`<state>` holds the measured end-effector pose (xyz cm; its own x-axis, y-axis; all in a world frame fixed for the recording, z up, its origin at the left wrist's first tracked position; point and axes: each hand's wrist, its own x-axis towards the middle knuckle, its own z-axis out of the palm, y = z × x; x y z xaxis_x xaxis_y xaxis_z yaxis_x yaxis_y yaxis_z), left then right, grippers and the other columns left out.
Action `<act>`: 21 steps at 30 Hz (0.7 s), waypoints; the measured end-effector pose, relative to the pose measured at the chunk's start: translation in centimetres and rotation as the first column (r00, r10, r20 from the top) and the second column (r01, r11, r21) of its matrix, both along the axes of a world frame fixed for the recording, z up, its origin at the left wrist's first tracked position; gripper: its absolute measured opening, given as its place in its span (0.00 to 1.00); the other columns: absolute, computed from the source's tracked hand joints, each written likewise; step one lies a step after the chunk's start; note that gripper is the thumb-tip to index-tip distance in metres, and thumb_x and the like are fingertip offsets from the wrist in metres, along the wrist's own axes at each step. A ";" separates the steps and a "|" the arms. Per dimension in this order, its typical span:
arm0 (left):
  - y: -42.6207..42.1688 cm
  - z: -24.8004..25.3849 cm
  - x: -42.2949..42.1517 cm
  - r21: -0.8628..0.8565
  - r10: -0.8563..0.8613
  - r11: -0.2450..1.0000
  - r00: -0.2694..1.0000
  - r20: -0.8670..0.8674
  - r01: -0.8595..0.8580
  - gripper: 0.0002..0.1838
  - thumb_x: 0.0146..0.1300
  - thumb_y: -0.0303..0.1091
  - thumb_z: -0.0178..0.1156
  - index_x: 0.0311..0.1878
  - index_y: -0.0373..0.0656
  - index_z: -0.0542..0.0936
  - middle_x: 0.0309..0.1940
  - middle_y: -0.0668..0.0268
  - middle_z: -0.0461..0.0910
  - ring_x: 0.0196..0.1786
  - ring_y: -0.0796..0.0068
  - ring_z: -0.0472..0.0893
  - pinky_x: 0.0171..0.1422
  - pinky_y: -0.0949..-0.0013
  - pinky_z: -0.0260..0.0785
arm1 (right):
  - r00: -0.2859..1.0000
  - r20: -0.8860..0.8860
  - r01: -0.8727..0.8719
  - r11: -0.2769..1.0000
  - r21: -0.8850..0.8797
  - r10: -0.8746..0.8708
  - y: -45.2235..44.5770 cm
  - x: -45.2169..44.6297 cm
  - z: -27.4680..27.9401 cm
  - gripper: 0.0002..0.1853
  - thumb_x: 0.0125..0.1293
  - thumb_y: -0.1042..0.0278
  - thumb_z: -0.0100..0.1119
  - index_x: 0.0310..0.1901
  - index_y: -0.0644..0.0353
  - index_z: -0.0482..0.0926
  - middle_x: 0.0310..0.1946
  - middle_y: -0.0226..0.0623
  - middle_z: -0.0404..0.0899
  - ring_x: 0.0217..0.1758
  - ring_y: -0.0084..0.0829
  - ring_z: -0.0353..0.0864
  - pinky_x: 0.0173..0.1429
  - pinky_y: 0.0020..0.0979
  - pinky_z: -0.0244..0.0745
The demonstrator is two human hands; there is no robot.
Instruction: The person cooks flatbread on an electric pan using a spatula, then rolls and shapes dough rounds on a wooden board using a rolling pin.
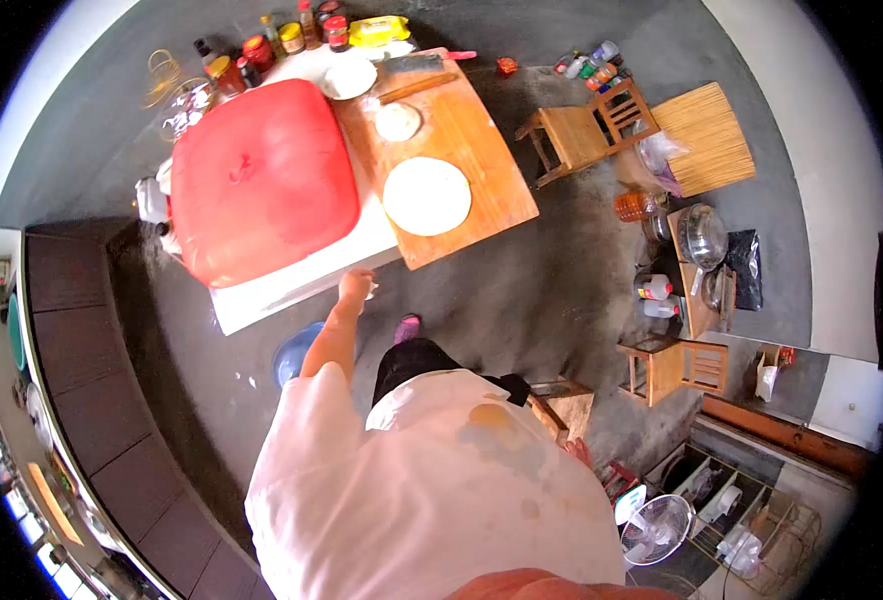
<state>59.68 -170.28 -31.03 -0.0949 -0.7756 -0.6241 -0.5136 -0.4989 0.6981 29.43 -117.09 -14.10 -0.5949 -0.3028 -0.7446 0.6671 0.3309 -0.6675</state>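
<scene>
My left hand is closed in front of the white table, over the floor. A bit of something whitish shows at its fingers, too small to name. My right hand hangs low by my side, close to a wooden stool; its fingers are blurred and I cannot tell whether it touches the stool. On the table, a wooden board carries a flat round of dough, a smaller dough piece and a rolling pin. A big red food cover stands left of the board.
A white bowl and several jars line the table's back. Below the table's front edge sits a blue basin. Wooden chairs stand at right, and a fan is at lower right.
</scene>
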 end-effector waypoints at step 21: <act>6.2 14.0 -33.0 0.164 0.183 0.982 0.733 -0.655 -0.098 0.20 0.58 0.21 0.49 0.56 0.38 0.69 0.44 0.61 0.77 0.44 0.72 0.77 0.45 0.73 0.70 | 0.573 -0.180 -0.809 0.587 0.034 0.800 -38.4 -35.8 5.8 0.22 0.64 0.62 0.51 0.58 0.59 0.65 0.46 0.36 0.75 0.42 0.27 0.76 0.41 0.26 0.73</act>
<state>26.70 -164.09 -17.06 -0.4132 -0.7437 -0.5255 0.1418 -0.6226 0.7696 -6.40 -155.49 -8.32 -0.1947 -0.7476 -0.6350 0.0261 0.6432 -0.7653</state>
